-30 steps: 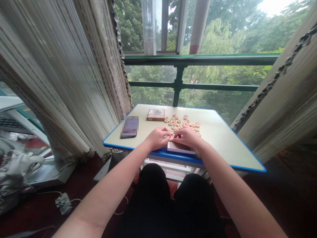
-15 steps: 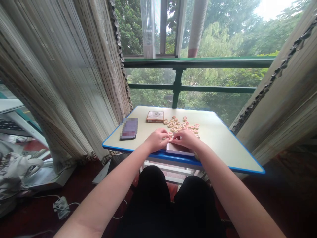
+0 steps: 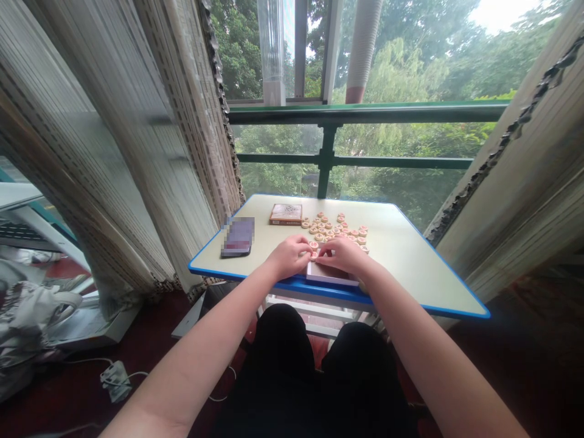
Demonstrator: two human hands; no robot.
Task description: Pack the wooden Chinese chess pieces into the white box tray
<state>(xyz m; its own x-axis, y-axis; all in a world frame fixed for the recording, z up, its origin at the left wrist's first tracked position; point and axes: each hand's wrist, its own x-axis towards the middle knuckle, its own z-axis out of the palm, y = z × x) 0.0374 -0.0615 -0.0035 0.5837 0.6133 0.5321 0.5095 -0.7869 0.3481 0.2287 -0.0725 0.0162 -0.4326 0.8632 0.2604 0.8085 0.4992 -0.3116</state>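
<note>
My left hand point(image 3: 291, 255) is at the left side of an open shallow box point(image 3: 332, 275) by the table's near edge. Its fingers are curled against round wooden pieces with red marks point(image 3: 314, 246). From the right, my right hand point(image 3: 341, 254) reaches over the box, fingertips at the same pieces. Both hands' fingers are closed around this small spot, and the exact contact is partly hidden. Beyond my hands, several more round pieces point(image 3: 319, 236) lie loosely spread on the table, some partly hidden by my right hand.
The cream table point(image 3: 410, 255) has a blue edge. A flat brown-edged box point(image 3: 286, 214) lies at the back left of the pieces, and a dark, pixelated flat object point(image 3: 238, 237) at the left. Curtains flank the table; a green railing point(image 3: 365, 114) stands behind.
Both hands hold nearly the same place and pose. The upper red-marked piece between my fingertips now shows its face slightly more. The view has shifted very slightly.
</note>
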